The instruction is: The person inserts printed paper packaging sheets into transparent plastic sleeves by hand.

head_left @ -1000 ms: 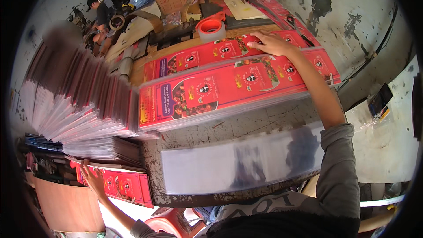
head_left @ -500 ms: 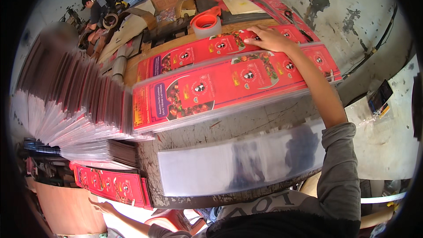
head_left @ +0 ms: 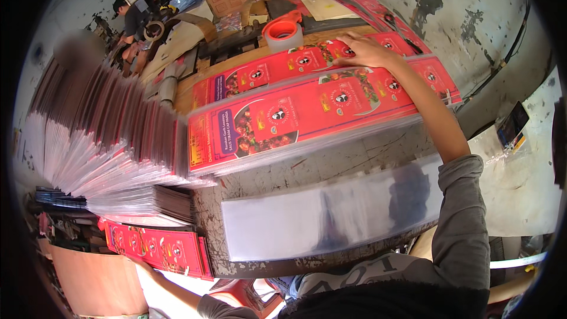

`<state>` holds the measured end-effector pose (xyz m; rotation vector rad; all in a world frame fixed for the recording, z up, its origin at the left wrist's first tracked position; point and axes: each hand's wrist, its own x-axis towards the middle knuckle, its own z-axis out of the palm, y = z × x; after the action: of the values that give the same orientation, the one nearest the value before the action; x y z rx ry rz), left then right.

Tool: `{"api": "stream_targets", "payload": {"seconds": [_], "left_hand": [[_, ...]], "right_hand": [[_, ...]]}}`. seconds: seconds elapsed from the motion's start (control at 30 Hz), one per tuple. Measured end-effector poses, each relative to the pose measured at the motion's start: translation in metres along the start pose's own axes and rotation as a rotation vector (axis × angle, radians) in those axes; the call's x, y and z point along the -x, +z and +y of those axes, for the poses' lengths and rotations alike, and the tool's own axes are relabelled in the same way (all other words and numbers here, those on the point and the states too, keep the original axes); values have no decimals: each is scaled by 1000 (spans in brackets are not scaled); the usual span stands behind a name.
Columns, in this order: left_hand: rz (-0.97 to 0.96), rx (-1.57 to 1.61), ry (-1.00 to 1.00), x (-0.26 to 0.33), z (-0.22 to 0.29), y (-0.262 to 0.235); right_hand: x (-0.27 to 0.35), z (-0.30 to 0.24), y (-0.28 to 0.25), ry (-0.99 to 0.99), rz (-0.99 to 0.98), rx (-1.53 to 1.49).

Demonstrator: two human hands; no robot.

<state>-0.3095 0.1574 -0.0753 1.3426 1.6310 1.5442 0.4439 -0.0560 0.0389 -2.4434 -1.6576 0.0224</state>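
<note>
My right hand (head_left: 367,53) rests on the far stack of long red printed strips (head_left: 277,66), fingers spread and bent over its top. That forearm crosses above a nearer, thicker stack of red printed strips in clear sleeves (head_left: 307,115). At the lower left, my left hand (head_left: 134,261) reaches the near edge of a smaller pile of red printed strips (head_left: 155,248); its fingers are hard to make out there. Closest to my body lies a flat stack of clear plastic sleeves (head_left: 277,230), shiny with reflections.
A tall fanned mass of sleeved strips (head_left: 112,136) fills the left side. An orange tape dispenser (head_left: 283,31) stands behind the red stacks, scissors (head_left: 391,20) to its right. A phone (head_left: 512,125) lies at the right. A person (head_left: 133,20) sits at the far left.
My left hand has moved up from below the small red pile to its near edge. My right hand stays on the far stack. The whole view has shifted slightly.
</note>
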Motion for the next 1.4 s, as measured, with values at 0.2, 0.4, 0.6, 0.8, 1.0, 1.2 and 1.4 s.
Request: {"api": "stream_targets", "payload": {"seconds": [0.2, 0.4, 0.6, 0.8, 1.0, 1.2, 1.4], "left_hand": [[-66, 300, -184, -32, -8, -26], [-124, 446, -437, -16, 8, -25], [-116, 47, -169, -19, -9, -24], [462, -396, 666, 97, 121, 30], [-847, -470, 1112, 244, 197, 126], [-1128, -443, 1191, 245, 195, 167], [-1108, -287, 1165, 242, 191, 187]], "right_hand": [[-5, 1, 4, 46, -48, 44], [-7, 10, 5, 15, -15, -26], [-16, -1, -4, 45, -86, 117], [-24, 12, 5, -3, 36, 3], [-27, 14, -31, -194, 291, -52], [21, -21, -110, -242, 445, 133], [94, 7, -166, 102, 659, 335]]}}
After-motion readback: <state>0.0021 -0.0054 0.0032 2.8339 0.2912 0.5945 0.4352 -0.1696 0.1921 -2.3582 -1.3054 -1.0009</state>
